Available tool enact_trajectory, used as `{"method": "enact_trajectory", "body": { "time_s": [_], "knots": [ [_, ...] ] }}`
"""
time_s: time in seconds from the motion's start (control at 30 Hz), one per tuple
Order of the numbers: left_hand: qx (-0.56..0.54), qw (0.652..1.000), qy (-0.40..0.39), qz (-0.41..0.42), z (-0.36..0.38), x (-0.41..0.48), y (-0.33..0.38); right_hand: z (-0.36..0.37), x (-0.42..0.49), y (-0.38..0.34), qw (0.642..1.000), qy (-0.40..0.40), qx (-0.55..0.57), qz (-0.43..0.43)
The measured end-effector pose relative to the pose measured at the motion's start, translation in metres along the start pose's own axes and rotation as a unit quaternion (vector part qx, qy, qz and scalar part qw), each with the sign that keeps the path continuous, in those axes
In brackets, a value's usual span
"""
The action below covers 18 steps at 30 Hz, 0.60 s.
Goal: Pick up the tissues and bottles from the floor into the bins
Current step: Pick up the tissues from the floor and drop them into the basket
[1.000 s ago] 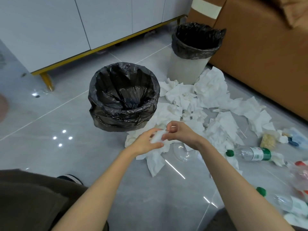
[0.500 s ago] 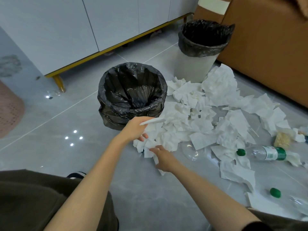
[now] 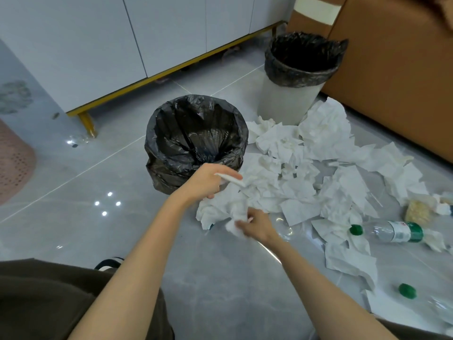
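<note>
Tissues (image 3: 294, 177) lie heaped beside the nearer bin (image 3: 196, 141); the left hand (image 3: 208, 180) grips one at its rim, the right hand (image 3: 255, 225) pinches another below.

White cabinet (image 3: 98, 45) behind; brown sofa (image 3: 392, 82) right; pink basket (image 3: 12, 163) left.
</note>
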<state>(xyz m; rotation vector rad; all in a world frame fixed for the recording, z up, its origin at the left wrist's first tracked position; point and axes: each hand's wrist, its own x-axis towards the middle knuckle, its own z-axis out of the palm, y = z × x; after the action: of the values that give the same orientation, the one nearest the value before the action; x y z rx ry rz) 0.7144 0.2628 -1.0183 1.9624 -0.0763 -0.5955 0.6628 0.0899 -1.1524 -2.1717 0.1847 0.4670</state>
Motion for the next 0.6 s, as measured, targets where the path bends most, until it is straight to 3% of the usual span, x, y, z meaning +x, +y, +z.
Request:
{"method": "enact_trajectory", "body": {
  "time_s": [0.13,0.23,0.37,0.47,0.53,0.6],
  "knots": [
    [-0.072,0.987,0.137,0.044,-0.021,0.008,0.025,-0.064,0.021,-0.073,0.972,0.122,0.202,-0.018],
    [0.016,0.974,0.216,0.07,-0.039,0.018,0.027,-0.09,0.034,-0.126,0.96,0.199,0.183,-0.078],
    [0.114,0.976,0.18,0.034,-0.048,0.03,0.015,-0.086,0.051,-0.17,0.983,0.133,0.027,-0.127],
    [0.103,0.988,0.114,0.007,-0.047,0.036,0.001,-0.074,0.062,-0.166,0.991,0.049,-0.038,-0.116],
    [0.096,0.988,0.124,-0.007,-0.047,0.039,-0.006,-0.073,0.057,-0.158,0.992,0.065,0.003,-0.109],
    [0.094,0.981,0.17,0.03,-0.042,0.038,-0.008,-0.076,0.051,-0.148,0.982,0.114,0.088,-0.12]
  ]
}}
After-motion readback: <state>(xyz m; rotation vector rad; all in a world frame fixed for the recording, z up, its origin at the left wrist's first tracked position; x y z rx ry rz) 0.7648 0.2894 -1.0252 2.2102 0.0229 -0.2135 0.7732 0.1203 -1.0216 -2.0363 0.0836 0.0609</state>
